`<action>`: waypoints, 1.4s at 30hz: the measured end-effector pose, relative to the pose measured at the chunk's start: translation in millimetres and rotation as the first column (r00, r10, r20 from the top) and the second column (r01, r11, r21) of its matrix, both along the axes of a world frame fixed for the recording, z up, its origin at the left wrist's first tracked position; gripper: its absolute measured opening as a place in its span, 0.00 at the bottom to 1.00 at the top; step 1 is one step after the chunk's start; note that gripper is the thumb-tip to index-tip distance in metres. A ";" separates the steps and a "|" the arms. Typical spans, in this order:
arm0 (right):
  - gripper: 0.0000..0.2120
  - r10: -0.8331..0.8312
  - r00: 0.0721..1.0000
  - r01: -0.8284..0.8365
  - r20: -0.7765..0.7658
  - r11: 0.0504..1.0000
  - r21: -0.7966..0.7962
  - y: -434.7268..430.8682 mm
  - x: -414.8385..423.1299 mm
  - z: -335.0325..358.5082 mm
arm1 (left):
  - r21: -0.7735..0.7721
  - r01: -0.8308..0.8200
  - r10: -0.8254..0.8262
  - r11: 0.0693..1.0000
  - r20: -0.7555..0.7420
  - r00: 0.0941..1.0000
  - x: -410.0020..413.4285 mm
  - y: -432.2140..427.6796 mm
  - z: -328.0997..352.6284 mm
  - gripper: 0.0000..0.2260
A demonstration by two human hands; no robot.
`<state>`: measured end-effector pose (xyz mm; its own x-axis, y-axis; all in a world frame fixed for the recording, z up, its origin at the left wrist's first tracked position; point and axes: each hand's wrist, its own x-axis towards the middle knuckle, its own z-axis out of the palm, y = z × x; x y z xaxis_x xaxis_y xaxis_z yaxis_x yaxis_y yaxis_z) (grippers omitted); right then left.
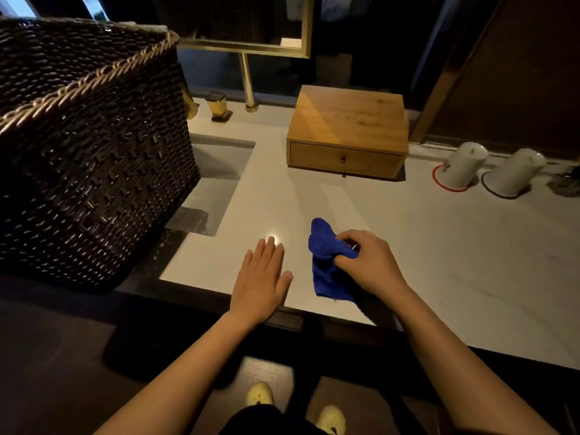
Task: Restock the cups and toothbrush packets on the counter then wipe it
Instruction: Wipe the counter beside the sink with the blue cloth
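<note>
A blue cloth [323,249] lies bunched on the white counter [439,252] near its front edge, and my right hand [370,262] grips its upper folds. My left hand [260,277] rests flat on the counter just left of the cloth, fingers spread, holding nothing. Two white cups stand upside down at the far right: one with a red rim [459,166], one with a dark rim [513,174]. No toothbrush packets are in view.
A large dark wicker basket [88,146] fills the left, sitting over the sink [219,180]. A wooden drawer box [348,130] stands at the back centre. Gold taps [219,106] rise behind the sink. A dark object [566,183] lies at the right edge.
</note>
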<state>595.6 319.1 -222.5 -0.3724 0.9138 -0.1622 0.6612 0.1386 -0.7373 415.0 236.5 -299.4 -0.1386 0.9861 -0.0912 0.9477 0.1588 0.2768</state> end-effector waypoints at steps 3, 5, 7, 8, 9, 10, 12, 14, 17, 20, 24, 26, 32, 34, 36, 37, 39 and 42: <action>0.11 -0.026 1.000 0.026 -0.006 1.000 0.004 5.5 27.8 13.7 | 0.001 0.073 -0.073 0.997 0.008 0.997 22.9 12.4 -0.4 0.34; 0.10 -0.070 0.997 0.070 -0.019 0.997 -0.012 6.5 49.8 22.8 | 0.008 0.131 -0.131 0.991 0.008 0.991 40.2 21.0 0.1 0.34; 0.11 -0.116 0.993 0.115 -0.027 0.993 -0.027 6.9 74.8 28.7 | 0.016 0.188 -0.188 0.982 0.006 0.982 60.9 29.2 0.9 0.34; 0.11 -0.137 0.990 0.136 -0.022 0.990 -0.039 6.7 87.6 30.7 | 0.015 0.208 -0.208 0.978 0.000 0.978 72.4 33.2 0.4 0.33; 0.11 -0.161 0.987 0.160 -0.014 0.986 -0.054 6.1 101.0 31.8 | 0.008 0.218 -0.218 0.976 -0.006 0.976 84.2 36.9 -1.1 0.33; 0.11 -0.188 0.982 0.187 -0.010 0.980 -0.069 5.3 114.5 32.0 | -0.002 0.213 -0.213 0.977 -0.011 0.977 96.2 40.1 -3.3 0.32; 0.12 -0.251 0.968 0.249 -0.002 0.964 -0.093 1.2 142.3 30.4 | -0.017 0.164 -0.164 0.986 -0.021 0.986 119.1 45.2 -7.1 0.34; 0.14 -0.322 0.947 0.322 0.008 0.942 -0.097 -4.8 169.7 25.7 | -0.009 0.136 -0.137 0.991 -0.027 0.990 138.5 49.1 -7.8 0.35; 0.14 -0.421 0.907 0.420 0.007 0.903 -0.091 -13.2 208.5 20.5 | 0.013 0.239 -0.239 0.971 -0.012 0.971 167.3 55.8 -6.3 0.32; 0.14 -0.465 0.885 0.464 0.006 0.882 -0.083 -19.3 243.0 21.5 | 0.011 0.296 -0.296 0.955 0.009 0.955 193.4 62.8 -7.6 0.29; 0.13 -0.497 0.868 0.497 0.011 0.867 -0.039 -22.6 284.0 29.8 | 0.025 0.284 -0.284 0.958 -0.017 0.959 207.9 64.3 -16.9 0.31; 0.12 -0.518 0.855 0.518 0.016 0.855 -0.016 -20.5 303.4 32.8 | 0.055 0.272 -0.271 0.961 -0.023 0.962 209.3 63.3 -19.5 0.33; 0.10 -0.465 0.873 0.482 0.148 0.869 -0.114 6.5 346.0 22.8 | 0.063 0.269 -0.267 0.961 -0.040 0.963 211.2 62.4 -20.0 0.33; 0.11 -0.462 0.858 0.494 0.225 0.863 -0.110 19.6 356.9 7.5 | 0.066 0.270 -0.267 0.961 -0.047 0.963 211.4 61.7 -20.5 0.32; 0.15 -0.480 0.828 0.515 0.289 0.855 -0.057 29.1 364.5 -9.2 | 0.069 0.267 -0.264 0.961 -0.055 0.963 211.4 61.8 -21.5 0.32; 0.17 -0.493 0.814 0.524 0.308 0.852 -0.022 31.6 366.4 -16.5 | 0.070 0.262 -0.259 0.963 -0.049 0.965 211.7 61.8 -21.2 0.32; 0.20 -0.514 0.795 0.533 0.323 0.846 0.036 31.9 365.3 -28.1 | 0.076 0.259 -0.256 0.963 -0.043 0.966 212.6 61.5 -21.8 0.31; 0.22 -0.582 0.763 0.568 0.283 0.812 0.137 24.2 357.6 -36.6 | 0.070 0.256 -0.253 0.964 -0.042 0.966 212.4 61.8 -21.6 0.31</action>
